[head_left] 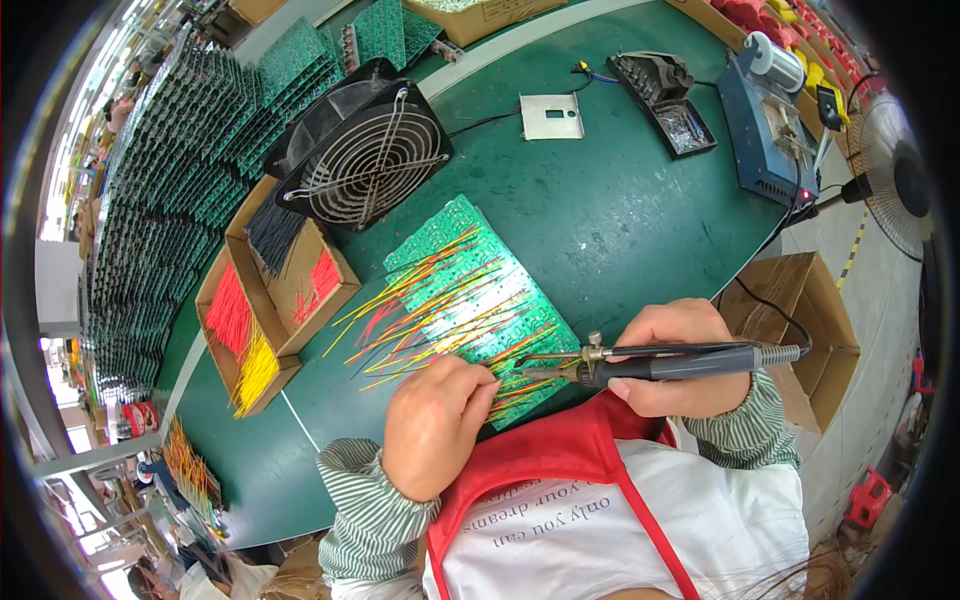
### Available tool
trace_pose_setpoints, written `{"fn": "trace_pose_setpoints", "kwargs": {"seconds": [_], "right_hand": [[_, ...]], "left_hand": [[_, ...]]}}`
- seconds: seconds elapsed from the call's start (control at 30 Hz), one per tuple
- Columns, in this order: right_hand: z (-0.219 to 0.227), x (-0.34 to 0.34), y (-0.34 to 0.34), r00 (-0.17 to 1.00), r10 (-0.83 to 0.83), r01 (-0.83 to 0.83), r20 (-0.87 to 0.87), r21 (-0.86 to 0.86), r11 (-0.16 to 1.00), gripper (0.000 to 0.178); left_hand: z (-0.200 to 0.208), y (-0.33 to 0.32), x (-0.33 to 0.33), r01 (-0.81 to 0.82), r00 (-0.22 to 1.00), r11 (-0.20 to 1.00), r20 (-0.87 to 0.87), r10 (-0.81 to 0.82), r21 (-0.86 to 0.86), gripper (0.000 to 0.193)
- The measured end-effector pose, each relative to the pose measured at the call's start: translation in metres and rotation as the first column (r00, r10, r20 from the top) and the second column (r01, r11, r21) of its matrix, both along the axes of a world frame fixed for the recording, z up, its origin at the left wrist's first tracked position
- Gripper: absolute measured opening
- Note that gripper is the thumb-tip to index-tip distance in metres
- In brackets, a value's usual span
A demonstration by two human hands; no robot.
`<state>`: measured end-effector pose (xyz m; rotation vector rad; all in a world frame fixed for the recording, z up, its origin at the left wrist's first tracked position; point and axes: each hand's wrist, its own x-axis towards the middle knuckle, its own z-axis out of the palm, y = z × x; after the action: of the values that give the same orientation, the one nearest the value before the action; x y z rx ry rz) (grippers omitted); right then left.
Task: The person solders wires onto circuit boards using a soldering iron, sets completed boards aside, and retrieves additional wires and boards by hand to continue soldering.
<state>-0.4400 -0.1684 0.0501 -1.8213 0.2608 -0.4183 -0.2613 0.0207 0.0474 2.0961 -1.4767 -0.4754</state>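
A green circuit board panel (545,315) lies on the green table in front of me. Rows of red, yellow and black wires (410,285) stick out from it toward the left. My right hand (680,335) grips a soldering iron (690,363) with a thin metal feed tube beside its tip. The tip points left at the lower part of the panel. My left hand (435,425) is closed at the panel's lower left edge, thumb and forefinger pinched beside the wires near the iron's tip. What sits between those fingertips is too small to make out.
Left of the panel, a divided cardboard box (335,285) holds red, yellow and black wires. Behind it stands a black fan (370,150). A blue solder feeder (765,130), a black tray (680,125) and a metal plate (551,118) are farther back. Circuit boards (160,190) are stacked at left.
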Motion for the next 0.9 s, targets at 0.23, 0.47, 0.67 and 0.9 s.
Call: {"fn": "trace_pose_setpoints", "kwargs": {"seconds": [0.23, 0.47, 0.67, 0.9], "right_hand": [[-0.004, 0.001, 0.000, 0.999, 0.013, -0.012, -0.038, 0.022, 1.000, 0.016], [-0.003, 0.001, -0.001, 1.000, 0.002, -0.002, -0.018, 0.007, 1.000, 0.016], [0.001, -0.003, -0.007, 0.997, -0.070, 0.070, 0.017, -0.005, 0.998, 0.017], [-0.010, -0.004, -0.001, 0.973, -0.223, 0.214, 0.063, 0.127, 0.969, 0.019]], "left_hand": [[-0.001, -0.004, 0.001, 0.009, 0.999, 0.998, -0.031, -0.007, 0.061, 0.006], [-0.001, -0.006, 0.004, 0.024, 0.999, 0.997, -0.036, -0.021, 0.078, 0.005], [0.002, -0.006, 0.003, 0.014, 1.000, 0.995, -0.021, -0.012, 0.095, 0.005], [0.025, 0.023, 0.060, -0.071, 0.997, 0.981, 0.056, 0.062, 0.182, 0.006]]}}
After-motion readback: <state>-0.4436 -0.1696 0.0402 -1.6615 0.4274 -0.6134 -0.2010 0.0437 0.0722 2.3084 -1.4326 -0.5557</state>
